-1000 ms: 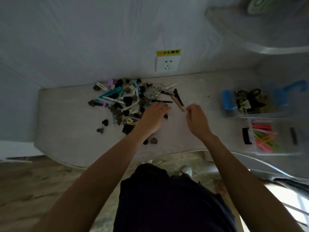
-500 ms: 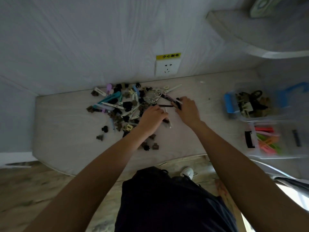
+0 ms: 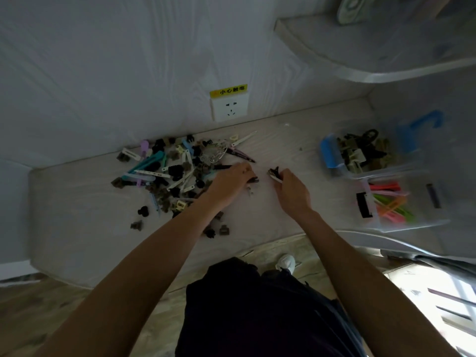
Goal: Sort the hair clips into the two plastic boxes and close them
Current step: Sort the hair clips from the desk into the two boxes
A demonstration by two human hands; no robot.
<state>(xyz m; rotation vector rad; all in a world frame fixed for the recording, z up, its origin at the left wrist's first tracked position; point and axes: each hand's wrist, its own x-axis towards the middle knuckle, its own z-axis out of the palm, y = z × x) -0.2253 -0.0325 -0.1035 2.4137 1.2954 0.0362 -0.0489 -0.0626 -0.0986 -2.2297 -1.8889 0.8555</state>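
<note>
Domestic interior, apparently a bedroom or study corner in a home. A built-in pale wood-grain worktop [image 3: 77, 228] carries the items beneath the hands [image 3: 231, 179], set into a corner of matching panelled walls. Beyond the hands, a wall socket [image 3: 230, 108] with a yellow warning label [image 3: 228, 90]. Above and right of the hands, a curved shelf [image 3: 373, 47]. Wood-pattern floor [image 3: 38, 305] below the worktop edge.

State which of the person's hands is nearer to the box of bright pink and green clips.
Right. The right hand is between the clip pile and the box of bright clips, apart from it; the left hand lies farther off, at the pile's edge.
</note>
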